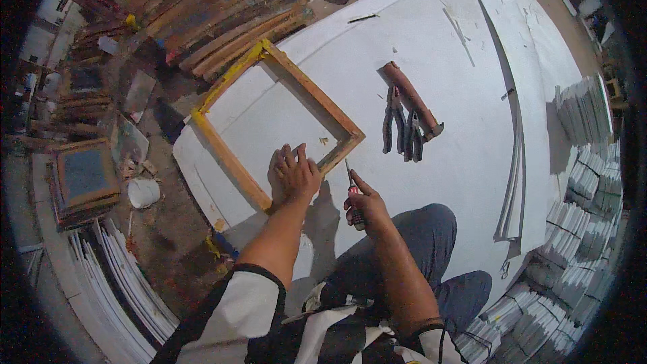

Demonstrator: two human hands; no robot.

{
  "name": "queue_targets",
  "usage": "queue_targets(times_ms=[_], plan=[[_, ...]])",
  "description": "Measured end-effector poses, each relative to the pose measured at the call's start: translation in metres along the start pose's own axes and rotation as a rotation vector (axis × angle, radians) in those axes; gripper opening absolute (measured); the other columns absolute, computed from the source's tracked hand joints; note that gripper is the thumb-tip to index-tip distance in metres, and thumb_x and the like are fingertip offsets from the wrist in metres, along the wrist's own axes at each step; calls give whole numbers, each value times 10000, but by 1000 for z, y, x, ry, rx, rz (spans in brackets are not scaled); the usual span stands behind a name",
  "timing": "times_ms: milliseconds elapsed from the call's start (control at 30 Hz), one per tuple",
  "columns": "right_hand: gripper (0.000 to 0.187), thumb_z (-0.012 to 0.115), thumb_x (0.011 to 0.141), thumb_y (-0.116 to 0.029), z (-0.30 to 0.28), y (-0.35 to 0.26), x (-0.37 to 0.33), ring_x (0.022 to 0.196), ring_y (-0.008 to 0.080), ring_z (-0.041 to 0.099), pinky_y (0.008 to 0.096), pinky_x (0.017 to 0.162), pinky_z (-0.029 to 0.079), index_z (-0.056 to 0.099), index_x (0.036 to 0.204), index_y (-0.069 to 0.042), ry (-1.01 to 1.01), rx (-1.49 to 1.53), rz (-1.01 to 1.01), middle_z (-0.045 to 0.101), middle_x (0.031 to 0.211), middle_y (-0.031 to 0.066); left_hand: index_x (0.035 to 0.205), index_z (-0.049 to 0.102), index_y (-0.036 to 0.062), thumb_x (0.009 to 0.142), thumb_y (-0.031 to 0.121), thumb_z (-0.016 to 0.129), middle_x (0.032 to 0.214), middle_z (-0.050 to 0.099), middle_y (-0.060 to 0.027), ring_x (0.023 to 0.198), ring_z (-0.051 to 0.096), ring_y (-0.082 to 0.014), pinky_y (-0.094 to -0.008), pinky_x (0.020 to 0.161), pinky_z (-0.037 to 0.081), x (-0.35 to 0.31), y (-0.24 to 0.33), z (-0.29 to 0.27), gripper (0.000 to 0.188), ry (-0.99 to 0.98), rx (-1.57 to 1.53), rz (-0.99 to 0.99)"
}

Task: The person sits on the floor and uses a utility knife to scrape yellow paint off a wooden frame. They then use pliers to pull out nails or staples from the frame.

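Note:
A square wooden frame [306, 79], with yellow paint along its far left side, lies tilted across the white board surface [465, 175]. My left hand [296, 174] rests over the near bar of this frame, fingers stretched out and spread toward its inside. In my right hand [367, 205] is a screwdriver [353, 190] with a red and black handle. Its thin shaft points away from me, just beside the frame's near right side. Small chips [323, 141] lie inside the frame near its right corner. A hammer [412, 98] and two dark pliers [392, 120] lie together to the right.
Wooden bars [222, 10] are piled beyond the frame. Long white strips [515, 162] lie on the right of the board, with tied white bundles [566, 229] farther right. At left are a white bucket [143, 193], stacked framed screens [84, 175] and white sheets [121, 283].

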State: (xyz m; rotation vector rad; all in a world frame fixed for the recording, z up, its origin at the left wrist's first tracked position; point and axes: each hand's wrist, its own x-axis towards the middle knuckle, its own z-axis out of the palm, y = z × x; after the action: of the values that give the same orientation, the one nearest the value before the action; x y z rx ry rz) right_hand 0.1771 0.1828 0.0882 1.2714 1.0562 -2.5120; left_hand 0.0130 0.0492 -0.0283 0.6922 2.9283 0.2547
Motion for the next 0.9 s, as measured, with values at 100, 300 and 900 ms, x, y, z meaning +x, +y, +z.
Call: queue_targets(times_ms=[100, 300, 900], plan=[[614, 635, 1035, -223, 9, 1, -17, 638, 173, 612, 339, 550, 549, 412, 1608, -208, 35, -309, -164, 620, 795, 76, 1500, 489, 181, 1034, 377, 506, 1606, 353, -215, 1511, 266, -470, -689, 1179, 248, 4, -35, 19, 506, 56, 39, 66], [540, 593, 1041, -247, -19, 38, 9, 979, 391, 726, 496, 721, 595, 465, 1563, -191, 211, -945, -569, 731, 1067, 229, 1503, 515, 185, 1062, 432, 447, 1600, 376, -181, 1508, 287, -440, -656, 1196, 231, -20, -6, -62, 511, -62, 65, 12], [464, 555, 1033, -204, 48, -7, -2, 910, 464, 713, 555, 784, 559, 543, 1496, -164, 312, -1282, -208, 730, 991, 267, 1450, 535, 65, 1035, 345, 519, 1504, 445, -299, 1409, 370, -531, -677, 1131, 312, -23, -11, -48, 501, 87, 44, 97]])
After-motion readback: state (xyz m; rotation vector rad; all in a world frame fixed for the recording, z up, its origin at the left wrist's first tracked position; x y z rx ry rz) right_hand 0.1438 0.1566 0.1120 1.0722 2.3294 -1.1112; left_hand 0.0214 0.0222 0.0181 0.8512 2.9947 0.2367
